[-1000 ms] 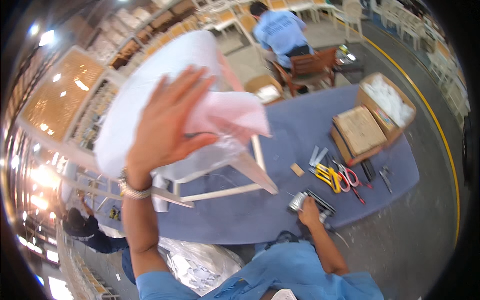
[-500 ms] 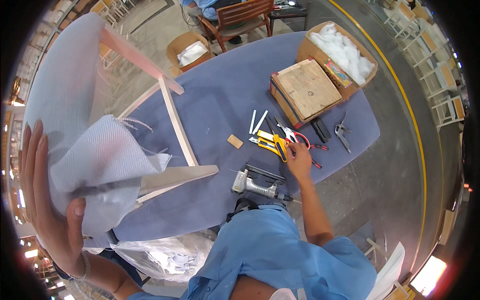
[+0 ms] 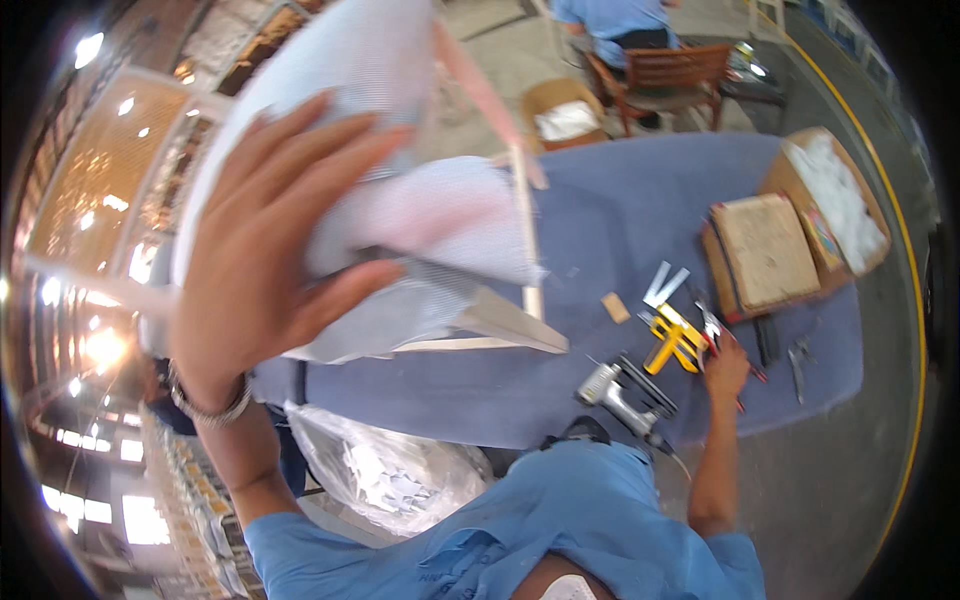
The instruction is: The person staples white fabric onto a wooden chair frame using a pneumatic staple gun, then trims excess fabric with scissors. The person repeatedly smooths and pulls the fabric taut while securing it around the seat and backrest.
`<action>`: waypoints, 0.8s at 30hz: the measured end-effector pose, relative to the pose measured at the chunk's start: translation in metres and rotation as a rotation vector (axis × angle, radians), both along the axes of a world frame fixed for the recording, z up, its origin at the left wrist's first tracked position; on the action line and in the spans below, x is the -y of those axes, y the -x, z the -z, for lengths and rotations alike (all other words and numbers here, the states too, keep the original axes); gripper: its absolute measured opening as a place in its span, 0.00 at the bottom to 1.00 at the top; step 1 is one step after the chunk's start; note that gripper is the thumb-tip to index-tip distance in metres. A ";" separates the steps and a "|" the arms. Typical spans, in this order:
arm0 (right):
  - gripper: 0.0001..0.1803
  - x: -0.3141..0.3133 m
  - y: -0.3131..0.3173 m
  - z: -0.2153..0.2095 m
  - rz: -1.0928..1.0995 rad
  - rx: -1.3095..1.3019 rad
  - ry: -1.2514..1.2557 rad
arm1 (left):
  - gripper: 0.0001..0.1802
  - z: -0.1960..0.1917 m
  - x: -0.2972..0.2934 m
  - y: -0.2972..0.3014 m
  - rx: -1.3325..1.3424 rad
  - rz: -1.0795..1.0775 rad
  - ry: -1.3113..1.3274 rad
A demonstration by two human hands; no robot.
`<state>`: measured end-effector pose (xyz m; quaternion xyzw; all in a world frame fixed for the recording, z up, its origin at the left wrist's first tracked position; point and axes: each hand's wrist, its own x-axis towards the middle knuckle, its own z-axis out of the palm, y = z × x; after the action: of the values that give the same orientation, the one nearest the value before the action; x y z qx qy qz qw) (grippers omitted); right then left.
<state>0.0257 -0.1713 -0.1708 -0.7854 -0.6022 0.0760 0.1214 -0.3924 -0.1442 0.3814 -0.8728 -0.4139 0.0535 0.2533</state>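
Note:
At the left, a chair (image 3: 330,110) with pale wooden legs and light blue-grey woven fabric stands tilted on the blue-covered table. My left hand (image 3: 265,225) is spread in front of the fabric, fingers stretched and thumb apart; whether its palm touches the cloth is hard to tell. On the right, my right hand (image 3: 727,372) has its fingers closed at the red handles of the scissors (image 3: 711,322), hiding part of them. Yellow cutters (image 3: 674,340) lie just left of that hand. A silver staple gun (image 3: 625,402) rests nearer me, its hose trailing toward the table edge.
A wooden-topped box (image 3: 765,255) and a carton of white stuffing (image 3: 840,205) stand at the far right. White strips (image 3: 664,285), a tan block (image 3: 615,307) and a grey metal tool (image 3: 798,368) lie around. Beyond the table, a person (image 3: 620,30) works beside a brown chair (image 3: 672,72).
The view has swung left, so the table and tools appear farther right. My left hand now covers more of the fabric in view. My right hand remains among the tools, at the scissors' red handles.

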 end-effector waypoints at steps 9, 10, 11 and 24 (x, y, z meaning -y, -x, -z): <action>0.37 0.027 0.015 -0.061 -0.010 -0.375 -0.179 | 0.23 0.033 -0.036 -0.091 -0.423 -0.029 0.456; 0.37 0.036 0.029 -0.073 -0.005 -0.612 -0.234 | 0.19 0.037 -0.035 -0.097 -0.484 -0.083 0.480; 0.38 0.044 0.042 -0.081 0.002 -0.852 -0.289 | 0.15 0.039 -0.034 -0.102 -0.547 -0.136 0.503; 0.39 0.016 0.183 -0.236 -0.801 -1.199 -0.260 | 0.14 0.026 -0.046 -0.083 -0.241 0.123 0.656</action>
<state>-0.1570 -0.1878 0.0649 -0.3078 -0.6774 0.4591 0.4854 -0.3093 -0.0981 0.3551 -0.9183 -0.2884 0.2710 0.0093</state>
